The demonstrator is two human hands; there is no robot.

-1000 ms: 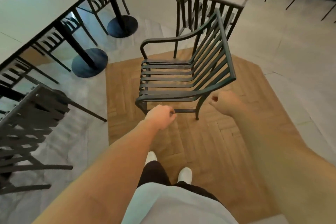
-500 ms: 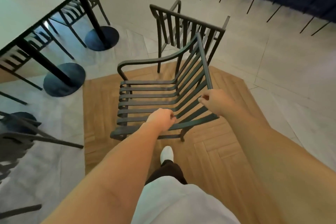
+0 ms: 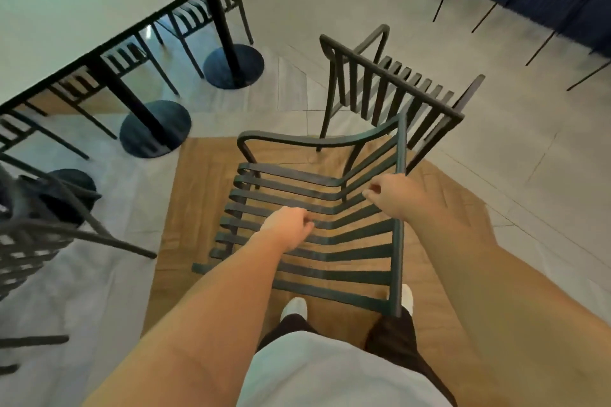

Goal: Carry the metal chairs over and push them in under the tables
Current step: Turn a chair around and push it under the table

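Metal chair (image 3: 307, 208), dark and slatted, sits directly under both hands, above the wood floor panel (image 3: 198, 195). Left hand (image 3: 287, 228) curls its fingers around a seat slat. Right hand (image 3: 393, 198) curls around the top rail of the backrest. Beyond the right hand stands a second chair (image 3: 390, 89). Far beyond the left hand runs the table (image 3: 82, 3) on round bases.

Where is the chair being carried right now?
Centre of the head view: the carried chair is held by the left hand and right hand over the wooden floor patch, just before a second chair.
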